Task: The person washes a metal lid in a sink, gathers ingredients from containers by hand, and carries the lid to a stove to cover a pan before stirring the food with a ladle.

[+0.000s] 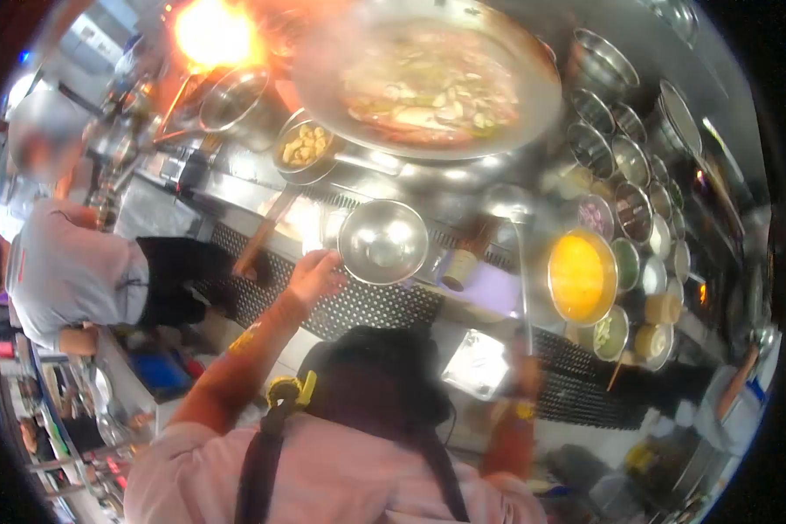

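Note:
My left hand (317,278) grips the left rim of a shiny metal bowl (382,240), which has nothing visible inside. My right hand (524,377), smeared by motion, is low on the right around the long handle of a ladle (523,288). The ladle's blurred head reaches toward the counter below the large wok (540,96), which holds steaming sliced food (432,83). A smaller pan (301,177) with browned pieces (306,145) sits left of the wok's handle. A wide bowl of yellow-orange liquid (582,278) stands to the right of the ladle.
A tall flame (217,37) burns at the upper left beside another pan (236,100). Several metal bowls of ingredients (633,214) crowd the right side. A purple cloth (489,284) lies on the counter edge. A co-worker (83,262) stands at the left.

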Demonstrator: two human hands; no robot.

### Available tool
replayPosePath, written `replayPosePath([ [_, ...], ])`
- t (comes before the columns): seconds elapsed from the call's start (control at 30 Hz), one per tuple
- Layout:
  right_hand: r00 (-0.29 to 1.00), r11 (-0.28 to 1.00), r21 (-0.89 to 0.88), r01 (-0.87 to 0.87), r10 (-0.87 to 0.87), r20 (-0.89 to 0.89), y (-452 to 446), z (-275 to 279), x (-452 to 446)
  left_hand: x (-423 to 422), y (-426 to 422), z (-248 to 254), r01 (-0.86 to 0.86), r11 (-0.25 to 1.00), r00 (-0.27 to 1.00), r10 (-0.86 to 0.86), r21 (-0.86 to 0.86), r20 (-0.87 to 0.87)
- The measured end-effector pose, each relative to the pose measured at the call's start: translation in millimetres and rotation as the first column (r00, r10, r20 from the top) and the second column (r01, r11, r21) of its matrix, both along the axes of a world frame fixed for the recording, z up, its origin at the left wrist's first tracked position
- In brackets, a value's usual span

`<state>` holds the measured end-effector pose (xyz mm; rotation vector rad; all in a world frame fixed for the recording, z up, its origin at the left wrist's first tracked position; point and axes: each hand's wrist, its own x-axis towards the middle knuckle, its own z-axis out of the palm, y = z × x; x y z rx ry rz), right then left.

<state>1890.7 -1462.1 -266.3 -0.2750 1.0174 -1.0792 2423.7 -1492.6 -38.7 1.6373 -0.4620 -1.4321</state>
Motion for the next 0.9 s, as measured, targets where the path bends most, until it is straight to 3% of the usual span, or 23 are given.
replayPosePath([
  [0.07, 0.919, 0.978, 0.133, -0.158, 0.097, 0.383, 5.5, 33.5, -8.8, -7.4, -13.6, -15.6, -0.041, 0.999, 0.999, 0.041, -0.007, 0.025],
  [0.1, 0.993, 0.980, 0.174, -0.094, 0.079, 0.092, 9.5, 65.8, 4.8, -11.9, -17.5, -22.8, -0.048, 0.999, 0.998, 0.049, -0.018, 0.029],
  [0.17, 0.961, 0.959, 0.126, -0.255, 0.266, -0.080, 8.9, 87.4, 1.3, -9.9, -18.5, -32.9, -0.104, 0.994, 0.992, 0.106, -0.035, 0.065],
  [0.23, 0.842, 0.876, 0.035, -0.481, 0.472, -0.260, 4.6, 93.6, -15.0, -11.0, -15.6, -36.5, -0.121, 0.987, 0.987, 0.131, -0.102, 0.097],
  [0.27, 0.851, 0.878, 0.076, -0.472, 0.477, -0.220, -6.9, 156.4, 23.2, -8.7, -11.4, -37.6, -0.110, 0.974, 0.988, 0.128, -0.198, 0.080],
  [0.33, 0.627, 0.883, 0.178, -0.435, 0.439, -0.643, -17.7, 130.1, 25.3, -2.5, 1.8, -38.5, -0.084, 0.952, 0.994, 0.100, -0.295, 0.042],
  [0.37, 0.395, 0.900, 0.199, -0.387, 0.357, -0.846, -19.9, 114.7, 27.9, 4.9, 11.6, -38.3, -0.077, 0.951, 0.996, 0.088, -0.300, 0.023],
  [0.43, 0.449, 0.925, 0.183, -0.333, 0.326, -0.832, -6.6, 128.0, 55.8, 23.8, 36.3, -42.4, -0.083, 0.939, 0.996, 0.073, -0.332, -0.042],
  [0.5, 0.431, 0.889, 0.100, -0.448, 0.313, -0.846, 12.6, 122.8, 58.2, 44.7, 71.2, -19.4, -0.093, 0.932, 0.996, 0.082, -0.349, -0.044],
  [0.57, 0.558, 0.946, 0.112, -0.303, 0.271, -0.785, 22.9, 125.2, 67.3, 68.9, 114.5, -23.5, -0.193, 0.910, 0.976, 0.141, -0.366, -0.164],
  [0.63, 0.533, 0.949, 0.076, -0.305, 0.236, -0.812, 6.0, 142.7, 113.0, 100.6, 165.3, -21.8, -0.217, 0.935, 0.974, 0.190, -0.280, -0.120],
  [0.7, 0.489, 0.937, 0.013, -0.349, 0.194, -0.850, -11.7, 161.6, 173.8, 135.5, 226.4, -72.8, -0.352, 0.906, 0.930, 0.311, -0.237, -0.196],
  [0.77, 0.472, 0.913, -0.075, -0.400, 0.135, -0.871, -29.0, 182.7, 225.7, 170.1, 289.6, -77.7, -0.518, 0.812, 0.841, 0.428, -0.268, -0.330],
  [0.8, 0.463, 0.895, -0.121, -0.430, 0.103, -0.880, -35.9, 194.5, 255.2, 186.6, 313.1, -66.0, -0.604, 0.777, 0.786, 0.544, -0.177, -0.294],
  [0.83, 0.463, 0.871, -0.181, -0.457, 0.059, -0.884, -43.7, 209.1, 286.2, 205.4, 342.5, -71.7, -0.700, 0.680, 0.709, 0.624, -0.219, -0.327],
  [0.9, 0.456, 0.822, -0.276, -0.499, -0.021, -0.890, -52.1, 237.7, 346.9, 242.5, 391.3, -65.1, -0.811, 0.529, 0.579, 0.787, -0.250, -0.213],
])
